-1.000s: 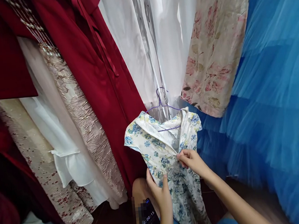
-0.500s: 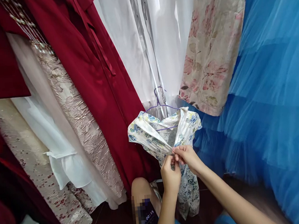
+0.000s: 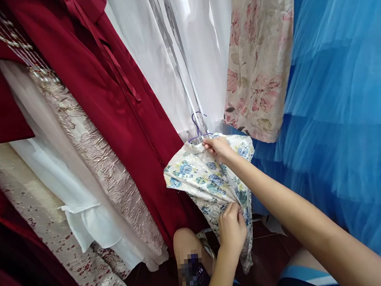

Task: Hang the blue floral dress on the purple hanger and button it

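Note:
A white dress with blue and yellow flowers [image 3: 193, 169] hangs in front of me on a thin purple hanger [image 3: 196, 124]. My right hand [image 3: 218, 147] pinches the dress at its collar, just below the hanger's hook. Lower down, around the waist, my left hand [image 3: 233, 226] is closed on the fabric, which pulls into creases there. The front panels lie closed over the chest. Most of the hanger's bar is hidden by the cloth and my right hand.
Long garments hang behind: a dark red dress [image 3: 121, 113], a white one [image 3: 202, 48], a pink-flowered one [image 3: 258, 79] and a blue tulle skirt [image 3: 335, 117]. Patterned dresses [image 3: 98, 155] hang at left. A phone [image 3: 197, 278] rests by my leg above a dark tiled floor [image 3: 139, 281].
My right hand has gone up from the chest to the collar, and my left hand has come slightly down to the waist. The neckline, spread apart before, is now covered by the front fabric.

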Motion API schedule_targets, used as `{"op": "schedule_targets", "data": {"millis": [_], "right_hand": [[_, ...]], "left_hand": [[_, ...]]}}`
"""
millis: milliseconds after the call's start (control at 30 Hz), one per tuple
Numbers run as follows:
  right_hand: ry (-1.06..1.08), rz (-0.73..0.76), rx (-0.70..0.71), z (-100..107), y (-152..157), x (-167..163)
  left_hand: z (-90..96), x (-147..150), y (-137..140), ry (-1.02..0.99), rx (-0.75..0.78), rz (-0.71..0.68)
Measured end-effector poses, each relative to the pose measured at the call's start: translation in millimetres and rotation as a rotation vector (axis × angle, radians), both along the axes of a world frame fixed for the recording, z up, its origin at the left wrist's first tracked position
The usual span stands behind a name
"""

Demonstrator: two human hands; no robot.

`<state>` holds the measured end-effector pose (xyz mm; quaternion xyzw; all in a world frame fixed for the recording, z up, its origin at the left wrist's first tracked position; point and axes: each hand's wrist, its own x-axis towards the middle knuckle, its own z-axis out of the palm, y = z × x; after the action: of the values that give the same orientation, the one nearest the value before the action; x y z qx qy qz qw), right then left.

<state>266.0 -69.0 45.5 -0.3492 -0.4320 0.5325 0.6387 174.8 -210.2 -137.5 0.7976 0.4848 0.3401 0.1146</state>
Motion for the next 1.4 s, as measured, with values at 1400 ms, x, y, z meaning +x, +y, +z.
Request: {"op": "schedule_targets", "data": {"millis": [1400], "right_hand": [[-0.431,0.325,0.216,-133,-31,35]], "left_hand": [[127.9,-149,206,-1.051,0.097,0.553]]}}
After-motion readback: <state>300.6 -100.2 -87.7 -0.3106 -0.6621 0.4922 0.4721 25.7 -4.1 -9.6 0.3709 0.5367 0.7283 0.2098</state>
